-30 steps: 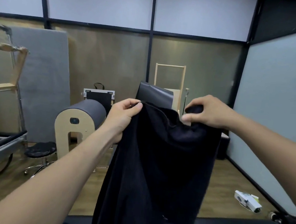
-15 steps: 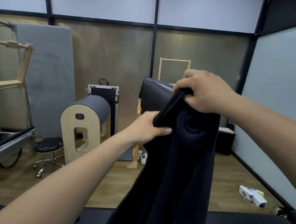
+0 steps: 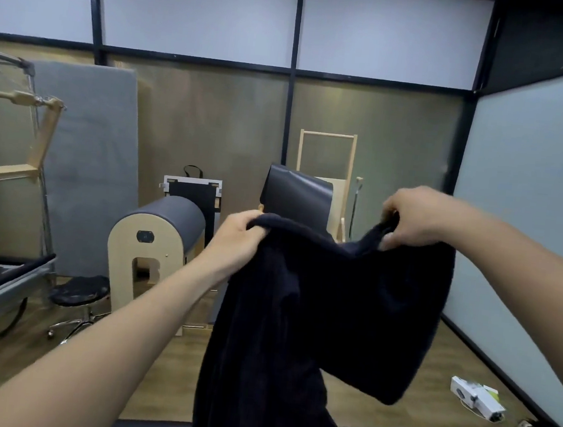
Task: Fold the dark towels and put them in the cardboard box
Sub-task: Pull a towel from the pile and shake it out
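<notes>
Hanging bunched, a towel (image 3: 314,319) was gripped at its top by left hand (image 3: 236,240) and right hand (image 3: 417,219); a crooked fold was feared.

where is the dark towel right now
In the head view the dark towel hangs mid-frame, held up by its top edge between the left hand and the right hand, just right of the arched wooden barrel.

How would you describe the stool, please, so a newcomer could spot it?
Start at the tall grey mat standing against the back wall. In front of it, left of the arched wooden barrel, stands the stool: the only round black seat on chrome wheeled legs.
</notes>
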Demonstrator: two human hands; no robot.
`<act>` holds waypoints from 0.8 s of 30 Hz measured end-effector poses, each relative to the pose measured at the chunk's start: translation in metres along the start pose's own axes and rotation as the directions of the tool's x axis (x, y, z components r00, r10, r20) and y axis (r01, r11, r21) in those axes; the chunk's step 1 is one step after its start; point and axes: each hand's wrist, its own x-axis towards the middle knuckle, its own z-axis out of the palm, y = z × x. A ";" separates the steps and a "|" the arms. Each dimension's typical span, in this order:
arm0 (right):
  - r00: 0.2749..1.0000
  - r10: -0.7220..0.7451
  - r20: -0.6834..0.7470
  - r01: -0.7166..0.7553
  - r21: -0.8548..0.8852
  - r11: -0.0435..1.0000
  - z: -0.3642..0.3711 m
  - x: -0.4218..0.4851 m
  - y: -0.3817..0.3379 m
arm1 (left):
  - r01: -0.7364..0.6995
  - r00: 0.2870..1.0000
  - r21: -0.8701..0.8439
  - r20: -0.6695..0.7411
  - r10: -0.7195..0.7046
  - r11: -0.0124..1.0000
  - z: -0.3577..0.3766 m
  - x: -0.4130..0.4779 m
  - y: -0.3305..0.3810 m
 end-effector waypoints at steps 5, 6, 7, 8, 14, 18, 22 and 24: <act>0.950 -0.304 -0.069 0.299 0.475 0.828 0.013 -0.018 -0.055 | -0.042 0.991 0.084 0.129 0.031 0.996 0.019 0.007 0.043; 0.948 -0.304 -0.095 0.308 0.515 0.800 0.021 -0.018 -0.063 | -0.007 0.989 0.080 0.145 -0.005 0.997 0.021 0.007 0.048; 0.947 -0.300 -0.114 0.312 0.547 0.776 0.030 -0.017 -0.069 | 0.035 0.987 0.080 0.155 -0.047 0.996 0.020 0.007 0.052; 0.944 -0.298 -0.140 0.323 0.571 0.755 0.039 -0.016 -0.073 | 0.075 0.983 0.079 0.160 -0.087 0.994 0.018 0.006 0.053; 0.929 -0.366 0.055 0.219 0.715 0.663 0.057 -0.017 -0.068 | 0.245 0.916 -0.036 0.335 -0.219 0.969 -0.004 -0.012 0.031; 0.906 -0.390 0.166 0.005 0.916 0.401 0.060 -0.018 -0.059 | 0.157 0.928 -0.262 0.368 -0.052 0.952 -0.007 -0.041 0.001; 0.866 -0.418 0.275 -0.080 0.901 0.427 0.072 -0.017 -0.053 | -0.094 0.947 -0.138 0.294 0.131 0.986 -0.005 -0.072 -0.019; 0.848 -0.436 0.300 -0.088 0.893 0.442 0.077 -0.015 -0.055 | -0.142 0.952 -0.040 0.268 0.147 0.989 -0.003 -0.079 -0.018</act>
